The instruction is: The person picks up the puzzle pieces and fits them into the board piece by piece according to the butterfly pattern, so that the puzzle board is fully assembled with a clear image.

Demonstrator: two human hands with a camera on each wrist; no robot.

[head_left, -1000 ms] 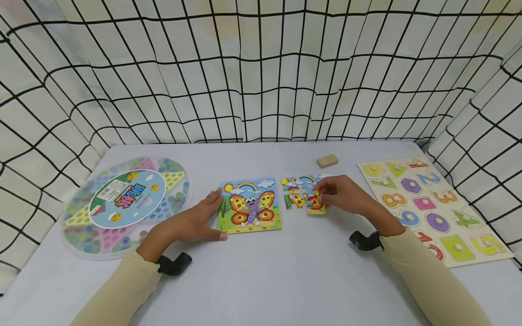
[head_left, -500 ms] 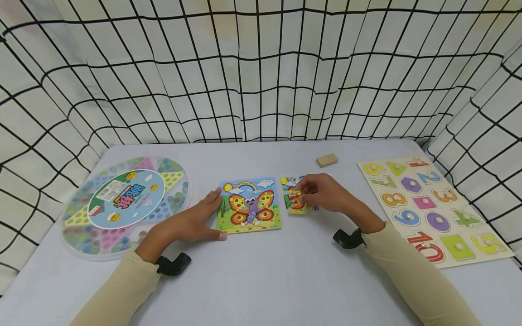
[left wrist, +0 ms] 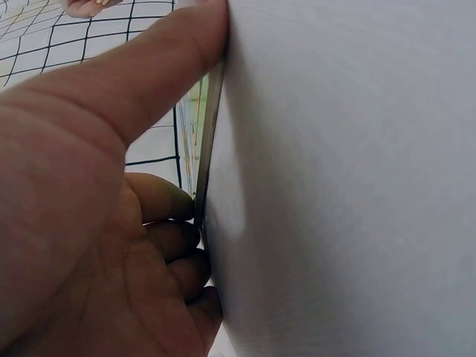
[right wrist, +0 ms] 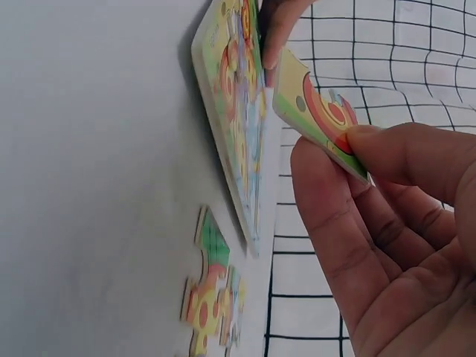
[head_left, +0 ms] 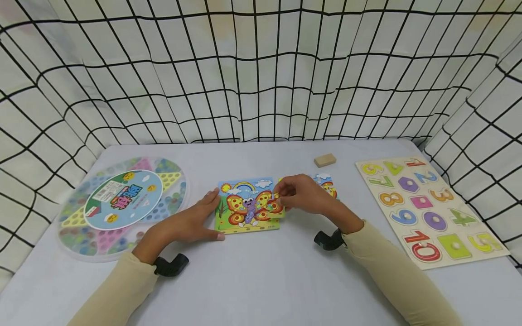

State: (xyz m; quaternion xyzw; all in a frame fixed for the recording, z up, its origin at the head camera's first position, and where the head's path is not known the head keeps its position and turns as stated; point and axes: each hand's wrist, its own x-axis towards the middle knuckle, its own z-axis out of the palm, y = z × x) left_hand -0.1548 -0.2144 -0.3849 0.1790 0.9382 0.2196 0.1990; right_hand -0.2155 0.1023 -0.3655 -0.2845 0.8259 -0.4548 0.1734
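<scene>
A square butterfly picture puzzle [head_left: 244, 217] lies flat on the white table in the head view. My left hand [head_left: 195, 222] rests at its left side, fingers along that edge and thumb by the near corner. Above the puzzle's right edge, my right hand [head_left: 306, 194] pinches a puzzle piece [right wrist: 316, 111] between thumb and fingers. That piece shows a red and orange swirl on yellow and green, and is raised off the table in the right wrist view. Several loose puzzle pieces [right wrist: 208, 301] lie beside the puzzle, partly hidden behind my right hand in the head view.
At the left lies a round star-patterned board [head_left: 73, 217] with coloured marbles and a blue label. A wooden number board [head_left: 444, 222] with knobbed shapes is at the right. A small wooden block [head_left: 325, 160] sits toward the back. Black netting [head_left: 257, 95] over white cloth encloses the table.
My right hand has moved left from the loose pieces to the puzzle's right edge, carrying a piece with it. My left hand has stayed at the puzzle's left side.
</scene>
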